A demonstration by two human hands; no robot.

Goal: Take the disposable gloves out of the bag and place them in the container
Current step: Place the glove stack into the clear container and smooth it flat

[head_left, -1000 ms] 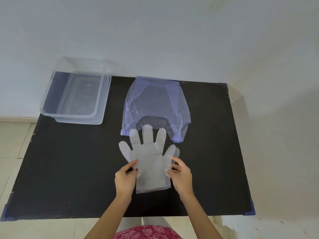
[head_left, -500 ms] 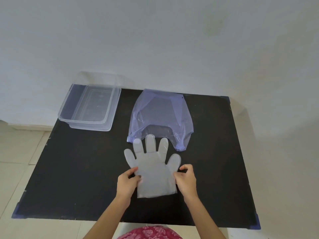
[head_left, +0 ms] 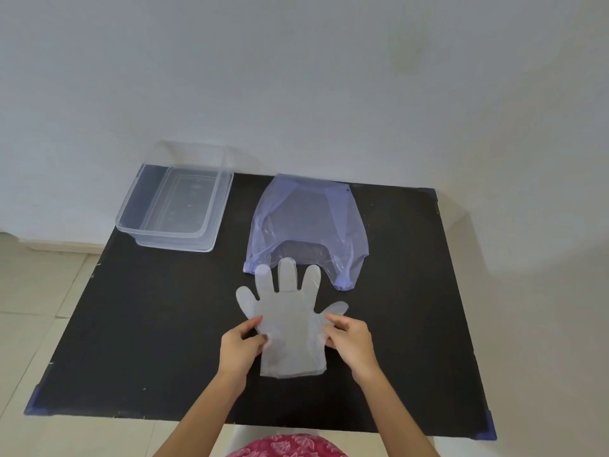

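Observation:
Clear disposable gloves (head_left: 290,319) lie flat as a stack on the black table (head_left: 148,324), fingers pointing away from me. My left hand (head_left: 242,347) pinches the stack's left edge between thumb and fingers. My right hand (head_left: 349,338) pinches its right edge below the thumb part. A pale blue, see-through plastic bag (head_left: 306,222) lies flat just beyond the gloves, its handles touching the glove fingertips. An empty clear plastic container (head_left: 176,206) stands at the table's far left corner.
A white wall rises right behind the table's far edge. Tiled floor shows left of the table and in front of it. Blue tape marks the table's corners (head_left: 487,433).
The view has tilted up, so the table sits lower in the frame. Both hands have closed on the glove stack's side edges; the gloves, bag and container lie where they were.

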